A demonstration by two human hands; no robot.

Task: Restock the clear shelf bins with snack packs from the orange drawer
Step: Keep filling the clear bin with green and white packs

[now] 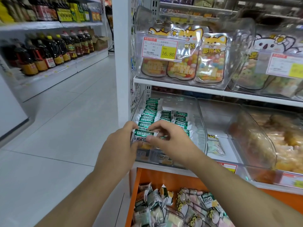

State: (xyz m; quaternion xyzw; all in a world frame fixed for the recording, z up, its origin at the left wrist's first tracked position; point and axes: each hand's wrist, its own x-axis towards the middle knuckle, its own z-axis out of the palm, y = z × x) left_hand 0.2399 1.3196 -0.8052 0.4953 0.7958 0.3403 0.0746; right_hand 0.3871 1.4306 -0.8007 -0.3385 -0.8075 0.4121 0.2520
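A green snack pack (144,134) is being pinched by both the left hand (122,145) and the right hand (170,141) at the front of the clear bin (200,122). Several rows are being filled already, but space is being left behind. Many packs are lying below in the orange drawer (137,181).

Price tag (160,48) on the upper clear bin (221,82): yellow field reads "16.80"; barcode number below too small to read for certain.
Candy pouches (209,63) behind that tag: Chinese characters "罗班长".
Tag (286,65) right of the price tag: blurred, unreadable.
Green snack packs (148,122) below the price tag: Chinese print, not legible.
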